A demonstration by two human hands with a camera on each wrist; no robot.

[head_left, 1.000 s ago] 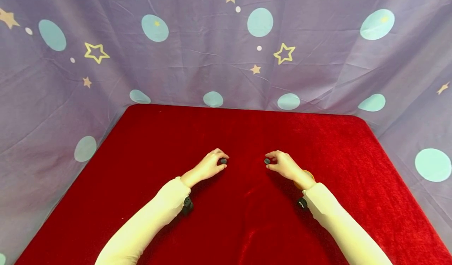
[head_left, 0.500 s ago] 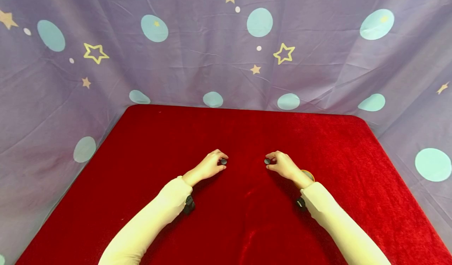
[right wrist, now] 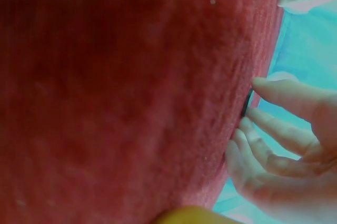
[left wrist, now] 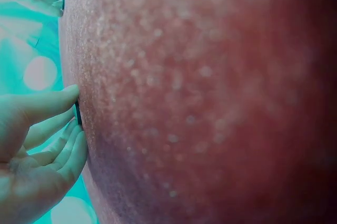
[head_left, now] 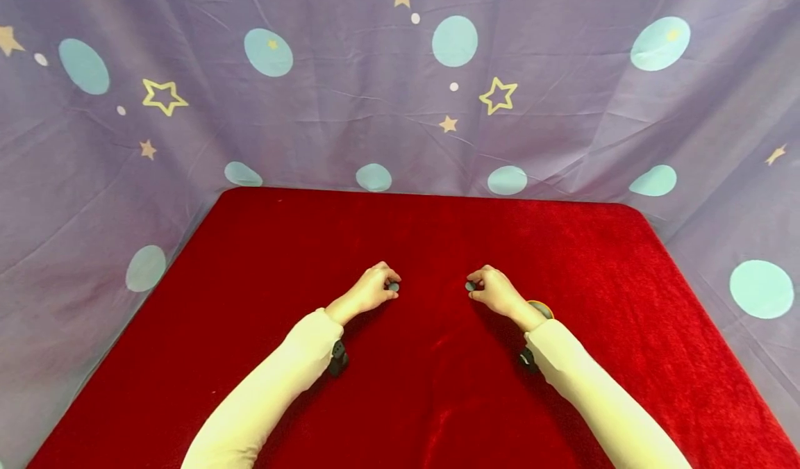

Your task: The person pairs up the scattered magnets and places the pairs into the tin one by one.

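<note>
Two small dark grey discs sit at the red cloth, one at each hand. My left hand (head_left: 369,288) has its thumb and fingers curled round the left disc (head_left: 394,287). In the left wrist view, that disc shows as a thin dark edge between thumb and fingertips, low at the cloth. Mirroring this, my right hand (head_left: 498,291) curls thumb and fingers round the right disc (head_left: 470,286). The right wrist view has the same disc edge-on, with the thumb (right wrist: 276,90) above it and the fingers below. A gap of red cloth separates the hands.
A round grey object with a yellow rim (head_left: 541,309) is partly hidden under my right wrist. Red velvety cloth (head_left: 350,413) covers the table. Purple curtains (head_left: 350,108) with stars and ovals stand at the back and both sides.
Both hands stay nearly in place with the discs. The left forearm has shifted slightly right and the right forearm slightly left. The whole head view has drifted a little.
</note>
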